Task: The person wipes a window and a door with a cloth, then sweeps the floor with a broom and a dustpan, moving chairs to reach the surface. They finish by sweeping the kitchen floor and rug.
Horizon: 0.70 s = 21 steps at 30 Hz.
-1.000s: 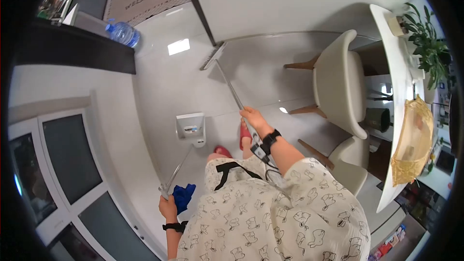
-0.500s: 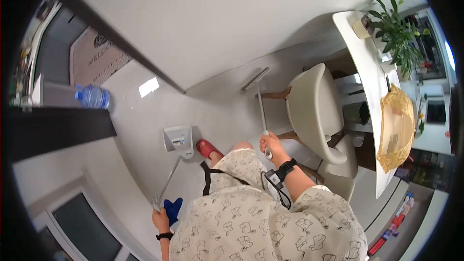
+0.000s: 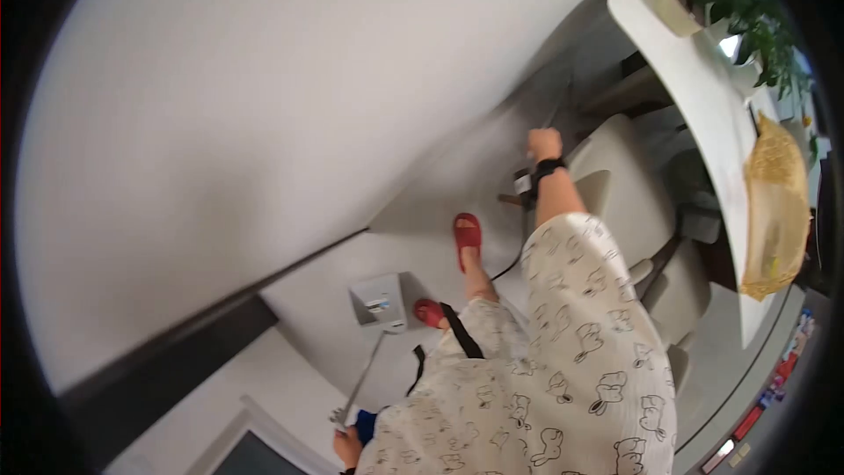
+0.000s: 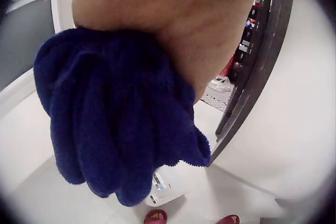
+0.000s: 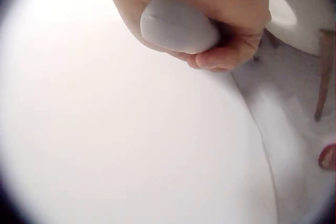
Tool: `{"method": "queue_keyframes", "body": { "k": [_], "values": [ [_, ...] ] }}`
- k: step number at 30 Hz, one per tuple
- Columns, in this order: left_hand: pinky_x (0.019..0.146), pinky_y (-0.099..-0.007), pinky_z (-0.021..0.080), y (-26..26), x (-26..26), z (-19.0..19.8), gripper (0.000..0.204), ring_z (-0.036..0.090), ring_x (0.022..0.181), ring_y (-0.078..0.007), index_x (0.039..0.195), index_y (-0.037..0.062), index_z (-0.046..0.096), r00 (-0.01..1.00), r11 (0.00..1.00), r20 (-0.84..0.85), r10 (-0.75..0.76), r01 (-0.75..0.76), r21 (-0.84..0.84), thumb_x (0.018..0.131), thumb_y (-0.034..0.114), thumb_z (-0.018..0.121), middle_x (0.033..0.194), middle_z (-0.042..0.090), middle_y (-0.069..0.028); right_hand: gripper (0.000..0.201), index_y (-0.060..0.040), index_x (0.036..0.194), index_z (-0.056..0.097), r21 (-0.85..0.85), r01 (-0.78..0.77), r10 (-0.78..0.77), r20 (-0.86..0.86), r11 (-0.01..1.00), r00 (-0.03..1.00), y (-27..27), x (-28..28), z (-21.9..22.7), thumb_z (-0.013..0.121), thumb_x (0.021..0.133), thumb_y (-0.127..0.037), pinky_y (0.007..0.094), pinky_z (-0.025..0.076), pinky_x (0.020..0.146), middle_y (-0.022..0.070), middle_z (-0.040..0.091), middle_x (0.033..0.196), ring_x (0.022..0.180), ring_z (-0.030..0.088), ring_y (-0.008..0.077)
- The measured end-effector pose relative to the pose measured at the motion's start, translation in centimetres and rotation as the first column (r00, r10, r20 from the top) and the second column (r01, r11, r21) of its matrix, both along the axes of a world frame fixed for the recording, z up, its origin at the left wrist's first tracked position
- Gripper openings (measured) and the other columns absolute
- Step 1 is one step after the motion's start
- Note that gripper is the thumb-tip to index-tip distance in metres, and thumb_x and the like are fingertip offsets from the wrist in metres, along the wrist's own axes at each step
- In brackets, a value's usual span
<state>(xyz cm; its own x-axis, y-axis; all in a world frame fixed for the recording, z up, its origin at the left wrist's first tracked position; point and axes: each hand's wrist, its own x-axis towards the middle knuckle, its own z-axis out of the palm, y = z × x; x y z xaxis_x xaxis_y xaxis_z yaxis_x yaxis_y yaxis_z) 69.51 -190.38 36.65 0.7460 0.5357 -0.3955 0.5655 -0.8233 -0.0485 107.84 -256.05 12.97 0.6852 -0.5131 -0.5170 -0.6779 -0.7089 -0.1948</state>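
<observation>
My right hand (image 3: 545, 142) grips the handle of a long broom beside the chairs. The broom's pole (image 3: 556, 113) runs away toward the wall under the table, and its head is blurred there. In the right wrist view the rounded grey end of the broom handle (image 5: 176, 24) sticks out of the curled fingers. At the lower left, my left hand (image 3: 347, 446) holds the upper end of a long-handled dustpan (image 3: 378, 303), whose white pan is low by the feet. A dark blue cloth (image 4: 115, 113) hangs at the left hand and hides its fingers in the left wrist view.
A beige chair (image 3: 629, 180) stands close to the right arm. Beyond it is a white table (image 3: 673, 57) with a potted plant (image 3: 747, 13) and a gold-edged cover (image 3: 778, 207). A white wall (image 3: 264, 105) fills the upper left; red slippers (image 3: 468, 233) are on the feet.
The right hand has reached forward and right, carrying the broom from open floor to under the table beside the chair. The view has turned toward the wall. The left hand keeps hold of the dustpan.
</observation>
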Motion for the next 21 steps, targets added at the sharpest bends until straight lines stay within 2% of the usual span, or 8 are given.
{"method": "queue_keyframes", "body": {
  "k": [2, 4, 7, 8, 9, 10, 16, 21],
  "values": [
    [0.054, -0.0451, 0.040, -10.5, 0.2, 2.3, 0.040, 0.053, 0.059, -0.0387, 0.078, -0.0027, 0.056, 0.994, 0.994, -0.049, 0.093, -0.096, -0.058, 0.069, 0.037, 0.055, 0.062, 0.055, -0.0210, 0.013, -0.0105, 0.073, 0.068, -0.247, -0.022, 0.018, -0.019, 0.969, 1.000, -10.6, 0.2, 4.9, 0.059, 0.067, -0.018, 0.0338, 0.050, 0.069, 0.0105, 0.064, 0.073, 0.081, 0.062, 0.0251],
    [0.053, -0.0446, 0.040, -15.5, -0.4, 2.2, 0.042, 0.054, 0.060, -0.0375, 0.079, -0.0027, 0.057, 0.994, 0.996, -0.058, 0.093, -0.093, -0.005, 0.070, 0.038, 0.056, 0.063, 0.056, -0.0204, 0.026, -0.0041, 0.054, 0.064, -0.032, -0.023, 0.020, -0.093, 0.999, 0.996, -17.7, -1.0, 4.7, 0.050, 0.072, -0.016, 0.0348, 0.049, 0.069, 0.0083, 0.065, 0.071, 0.080, 0.062, 0.0241],
    [0.054, -0.0421, 0.040, -16.1, -2.6, -0.7, 0.030, 0.055, 0.061, -0.0362, 0.074, -0.0021, 0.054, 0.995, 0.996, -0.029, 0.094, -0.094, -0.001, 0.075, 0.028, 0.059, 0.064, 0.057, -0.0183, 0.022, 0.0004, 0.087, 0.059, 0.122, 0.146, -0.133, -0.106, 0.982, 0.985, -16.4, -6.0, 1.9, 0.049, 0.073, -0.012, 0.0377, 0.048, 0.071, 0.0164, 0.063, 0.082, 0.083, 0.061, 0.0299],
    [0.054, -0.0421, 0.040, -15.1, -3.7, -2.0, 0.030, 0.055, 0.061, -0.0362, 0.074, -0.0021, 0.054, 0.995, 0.996, -0.028, 0.093, -0.093, 0.011, 0.075, 0.028, 0.059, 0.064, 0.057, -0.0183, 0.031, 0.0007, 0.101, 0.055, 0.117, 0.171, -0.174, 0.017, 0.978, 0.985, -13.6, -9.3, 0.0, 0.049, 0.073, -0.010, 0.0385, 0.048, 0.073, 0.0199, 0.061, 0.087, 0.085, 0.060, 0.0314],
    [0.054, -0.0422, 0.041, -13.9, -4.8, -3.4, 0.030, 0.055, 0.062, -0.0361, 0.075, -0.0019, 0.054, 0.997, 0.997, -0.044, 0.064, -0.062, 0.043, 0.075, 0.028, 0.059, 0.064, 0.057, -0.0183, 0.036, -0.0016, 0.113, 0.047, 0.144, 0.477, -0.485, 0.017, 0.867, 0.875, -10.2, -11.4, -1.9, 0.047, 0.077, -0.009, 0.0380, 0.045, 0.084, 0.0211, 0.053, 0.108, 0.101, 0.052, 0.0329],
    [0.054, -0.0424, 0.041, -12.0, -6.3, -5.0, 0.030, 0.056, 0.062, -0.0361, 0.075, -0.0016, 0.055, 0.997, 0.997, -0.062, 0.035, -0.030, 0.075, 0.075, 0.028, 0.059, 0.065, 0.057, -0.0184, 0.050, 0.0028, 0.122, 0.029, 0.172, 0.414, -0.416, -0.023, 0.894, 0.909, -6.5, -13.9, -2.7, 0.047, 0.077, -0.008, 0.0402, 0.044, 0.085, 0.0273, 0.052, 0.106, 0.102, 0.051, 0.0342],
    [0.055, -0.0410, 0.041, 7.7, -14.7, -15.2, 0.029, 0.055, 0.059, -0.0336, 0.081, 0.0009, 0.057, 0.998, 0.997, 0.022, 0.056, -0.057, 0.045, 0.077, 0.029, 0.058, 0.064, 0.057, -0.0167, 0.062, 0.0025, 0.130, 0.016, 0.298, 0.292, -0.271, -0.109, 0.909, 0.956, 23.3, -30.0, -19.0, 0.049, 0.079, -0.010, 0.0403, 0.045, 0.083, 0.0268, 0.049, 0.110, 0.102, 0.051, 0.0352],
    [0.056, -0.0422, 0.041, 28.4, -23.7, -20.7, 0.029, 0.056, 0.063, -0.0362, 0.083, 0.0012, 0.056, 0.995, 0.999, 0.095, 0.024, -0.028, 0.038, 0.078, 0.030, 0.056, 0.066, 0.058, -0.0181, 0.065, 0.0066, 0.129, 0.016, 0.356, 0.219, -0.171, -0.162, 0.908, 0.972, 49.5, -42.7, -15.5, 0.050, 0.075, -0.005, 0.0372, 0.046, 0.080, 0.0284, 0.054, 0.101, 0.095, 0.055, 0.0356]
  ]
}}
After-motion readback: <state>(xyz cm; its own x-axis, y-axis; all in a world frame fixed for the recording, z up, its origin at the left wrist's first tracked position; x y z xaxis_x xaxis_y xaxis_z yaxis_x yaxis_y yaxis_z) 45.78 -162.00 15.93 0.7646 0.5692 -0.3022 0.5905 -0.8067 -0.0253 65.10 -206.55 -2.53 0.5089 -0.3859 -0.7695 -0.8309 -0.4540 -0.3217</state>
